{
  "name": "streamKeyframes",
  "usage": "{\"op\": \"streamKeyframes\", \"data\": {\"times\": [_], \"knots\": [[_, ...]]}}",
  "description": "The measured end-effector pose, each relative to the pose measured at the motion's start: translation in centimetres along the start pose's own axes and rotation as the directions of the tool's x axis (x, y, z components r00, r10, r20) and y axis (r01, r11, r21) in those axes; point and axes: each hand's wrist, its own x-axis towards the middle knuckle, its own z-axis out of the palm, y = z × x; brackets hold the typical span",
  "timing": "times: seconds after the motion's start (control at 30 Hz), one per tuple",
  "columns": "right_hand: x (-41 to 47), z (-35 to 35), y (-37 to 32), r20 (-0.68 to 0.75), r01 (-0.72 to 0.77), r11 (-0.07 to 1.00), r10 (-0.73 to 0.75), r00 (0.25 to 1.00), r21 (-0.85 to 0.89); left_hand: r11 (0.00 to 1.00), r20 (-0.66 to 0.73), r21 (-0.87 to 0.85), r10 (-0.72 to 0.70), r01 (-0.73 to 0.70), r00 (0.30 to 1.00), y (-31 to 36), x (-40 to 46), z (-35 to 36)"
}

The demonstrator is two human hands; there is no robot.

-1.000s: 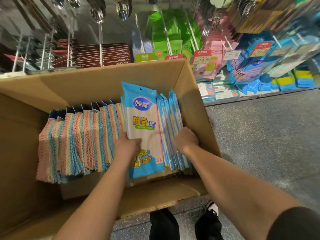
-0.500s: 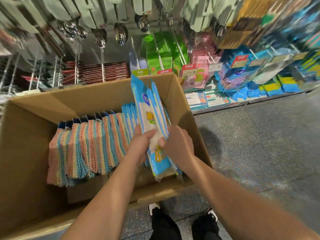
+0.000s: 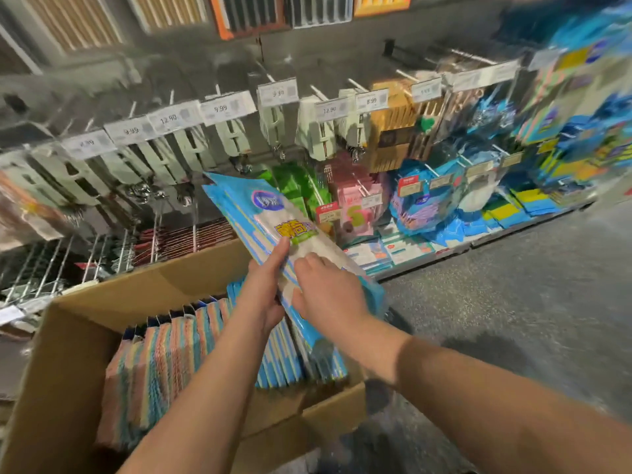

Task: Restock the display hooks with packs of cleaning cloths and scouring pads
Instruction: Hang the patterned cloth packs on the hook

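A stack of blue-and-white cleaning cloth packs is held above the cardboard box, tilted up toward the display. My left hand grips the stack from its left side, index finger stretched along the front. My right hand holds it from the right. More blue packs stand upright in the box, beside a row of pink, blue and yellow striped scouring cloths. Display hooks with price tags run across the wall behind.
Utensil packs hang on the upper hooks. Green, pink and blue cloth packs hang lower right above a bottom shelf. Wire racks stand left of the box. Grey speckled floor stretches right.
Both hands pulled a stack of blue packs out of the box and raised it toward the display. The view tilted upward, bringing the upper hooks into sight.
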Motion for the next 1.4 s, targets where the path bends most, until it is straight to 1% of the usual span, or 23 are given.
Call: {"op": "streamKeyframes", "data": {"times": [0.07, 0.13, 0.2, 0.23, 0.27, 0.3, 0.37, 0.4, 0.43, 0.5, 0.57, 0.63, 0.67, 0.7, 0.73, 0.83, 1.03, 1.1, 1.17, 1.2, 1.27, 1.33, 1.4], "knots": [[-1.1, -1.9, 2.5, -0.001, -0.012, 1.000, 0.012, 1.000, -0.016, 0.999, 0.037, 0.044, 0.031, -0.032, 0.999, -0.5, -0.3, 3.2], [-2.5, -3.6, 5.6, 0.007, 0.038, 0.999, -0.038, 0.999, 0.000, 0.995, 0.061, 0.086, 0.042, -0.047, 0.997, -1.4, -0.7, 6.7], [-4.0, -5.7, 10.3, 0.045, 0.048, 0.992, -0.054, 0.998, 0.117, 0.994, 0.096, 0.105, 0.034, -0.044, 0.995, -2.6, -1.3, 10.5], [-4.8, -7.0, 13.4, 0.047, 0.038, 0.977, -0.049, 0.998, 0.210, 0.993, 0.112, 0.109, 0.025, -0.037, 0.993, -3.3, -1.8, 12.7], [-5.3, -8.5, 16.9, 0.027, 0.012, 0.948, -0.022, 0.999, 0.319, 0.994, 0.130, 0.108, 0.018, -0.032, 0.991, -4.1, -2.3, 15.1], [-5.7, -10.0, 20.7, -0.032, -0.020, 0.906, 0.037, 0.999, 0.422, 0.994, 0.146, 0.103, 0.003, -0.019, 0.989, -4.8, -2.9, 17.6], [-5.9, -12.7, 29.1, -0.119, -0.129, 0.815, 0.235, 0.965, 0.564, 0.995, 0.174, 0.096, -0.046, 0.029, 0.984, -6.3, -4.2, 22.9], [-6.3, -13.9, 33.4, -0.104, -0.214, 0.757, 0.348, 0.932, 0.617, 0.994, 0.186, 0.101, -0.063, 0.045, 0.980, -7.2, -4.7, 25.7], [-7.0, -15.1, 37.5, -0.050, -0.298, 0.696, 0.432, 0.901, 0.653, 0.993, 0.211, 0.102, -0.076, 0.056, 0.974, -8.1, -5.3, 28.5], [-8.3, -16.4, 44.5, 0.137, -0.439, 0.548, 0.504, 0.853, 0.712, 0.993, 0.269, 0.100, -0.081, 0.056, 0.960, -10.0, -6.0, 33.9], [-9.3, -17.0, 50.4, 0.298, -0.471, 0.325, 0.460, 0.837, 0.820, 0.992, 0.346, 0.109, -0.098, 0.064, 0.933, -11.8, -6.7, 39.3], [-10.2, -18.0, 55.0, 0.377, -0.426, 0.046, 0.383, 0.843, 0.904, 0.986, 0.421, 0.148, -0.135, 0.079, 0.897, -13.4, -7.7, 44.5], [-10.7, -18.7, 57.2, 0.383, -0.396, -0.037, 0.345, 0.857, 0.918, 0.981, 0.458, 0.174, -0.156, 0.084, 0.875, -14.2, -8.0, 47.0], [-11.2, -19.6, 58.9, 0.381, -0.377, -0.077, 0.333, 0.863, 0.923, 0.977, 0.491, 0.198, -0.173, 0.084, 0.854, -14.9, -8.1, 49.4], [-11.7, -20.4, 60.7, 0.372, -0.364, -0.091, 0.348, 0.860, 0.927, 0.972, 0.517, 0.218, -0.188, 0.084, 0.835, -15.5, -8.2, 51.6], [-12.9, -21.7, 65.7, 0.323, -0.321, -0.082, 0.442, 0.837, 0.944, 0.963, 0.572, 0.265, -0.199, 0.051, 0.796, -16.9, -7.4, 57.2], [-12.5, -23.2, 75.2, 0.299, -0.242, -0.178, 0.495, 0.816, 0.954, 0.932, 0.639, 0.351, -0.164, -0.094, 0.752, -18.7, -2.7, 67.1], [-11.4, -23.7, 78.6, 0.295, -0.220, -0.204, 0.508, 0.809, 0.954, 0.928, 0.650, 0.352, -0.147, -0.124, 0.746, -19.1, -0.6, 70.5], [-9.5, -24.5, 82.1, 0.299, -0.198, -0.244, 0.514, 0.804, 0.950, 0.928, 0.650, 0.356, -0.159, -0.113, 0.743, -19.1, 1.5, 74.1], [-8.4, -25.0, 83.8, 0.296, -0.188, -0.251, 0.519, 0.802, 0.950, 0.937, 0.669, 0.333, -0.156, -0.105, 0.726, -18.9, 2.3, 76.1], [-5.9, -26.2, 87.2, 0.283, -0.174, -0.248, 0.524, 0.804, 0.953, 0.951, 0.683, 0.296, -0.142, -0.094, 0.716, -18.4, 4.8, 79.9], [-3.3, -27.4, 90.6, 0.278, -0.171, -0.242, 0.529, 0.802, 0.955, 0.950, 0.679, 0.291, -0.123, -0.112, 0.724, -17.6, 7.1, 84.0], [-0.8, -28.7, 93.7, 0.279, -0.186, -0.222, 0.526, 0.803, 0.957, 0.950, 0.700, 0.276, -0.096, -0.145, 0.708, -16.4, 9.1, 87.5]]}}
